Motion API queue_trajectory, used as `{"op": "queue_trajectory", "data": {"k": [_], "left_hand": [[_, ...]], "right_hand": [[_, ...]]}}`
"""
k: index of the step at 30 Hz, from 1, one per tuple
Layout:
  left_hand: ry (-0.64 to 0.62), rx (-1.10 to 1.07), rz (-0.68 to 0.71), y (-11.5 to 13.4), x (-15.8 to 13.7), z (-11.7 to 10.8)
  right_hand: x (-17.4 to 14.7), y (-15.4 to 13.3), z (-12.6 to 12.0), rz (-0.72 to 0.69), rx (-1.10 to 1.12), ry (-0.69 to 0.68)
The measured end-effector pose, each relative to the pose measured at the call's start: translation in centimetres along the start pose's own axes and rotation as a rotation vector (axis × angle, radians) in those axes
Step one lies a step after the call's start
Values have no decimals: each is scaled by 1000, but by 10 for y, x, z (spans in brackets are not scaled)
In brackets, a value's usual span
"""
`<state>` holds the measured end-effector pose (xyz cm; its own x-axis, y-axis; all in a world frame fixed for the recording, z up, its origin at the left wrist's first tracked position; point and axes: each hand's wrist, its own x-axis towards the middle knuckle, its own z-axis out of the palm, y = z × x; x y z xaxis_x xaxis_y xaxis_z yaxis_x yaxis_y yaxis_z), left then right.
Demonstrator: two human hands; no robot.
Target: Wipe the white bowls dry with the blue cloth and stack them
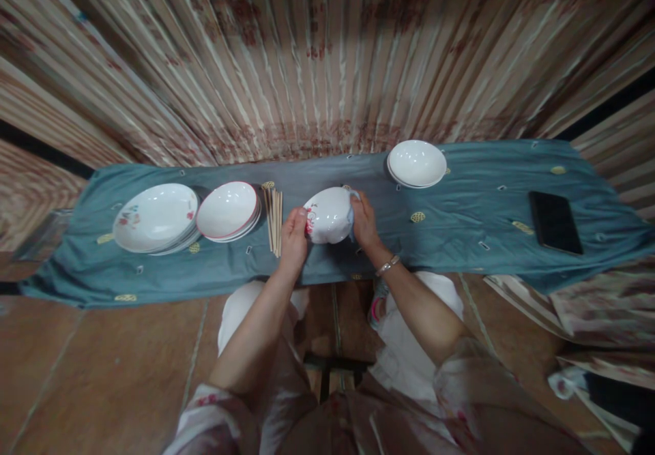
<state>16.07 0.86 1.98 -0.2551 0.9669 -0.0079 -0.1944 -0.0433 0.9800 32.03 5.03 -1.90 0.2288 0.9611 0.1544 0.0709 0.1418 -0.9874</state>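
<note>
A white bowl [331, 216] with red flower decoration is tipped on its side between my hands, its outer wall and base facing me. On its left edge, my left hand [293, 235] grips it with the thumb on top. My right hand [364, 219] presses a pale blue cloth [353, 204] against the bowl's right side; most of the cloth is hidden by my fingers. Several wooden chopsticks [275, 222] lie just left of my left hand. Farther left stands a stack of red-rimmed bowls [228, 209].
A stack of flowered plates [156, 217] sits at the left of the teal tablecloth [471, 216]. Two white bowls [417, 163], stacked, stand back right. A black flat device [555, 222] lies far right. Behind the table hangs a striped curtain [327, 66].
</note>
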Motion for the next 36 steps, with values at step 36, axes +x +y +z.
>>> {"op": "queue_trajectory", "data": {"k": [36], "left_hand": [[-49,29,-41,-22,1,-5]], "right_hand": [[11,-18,-10,-347,-205,42]]}}
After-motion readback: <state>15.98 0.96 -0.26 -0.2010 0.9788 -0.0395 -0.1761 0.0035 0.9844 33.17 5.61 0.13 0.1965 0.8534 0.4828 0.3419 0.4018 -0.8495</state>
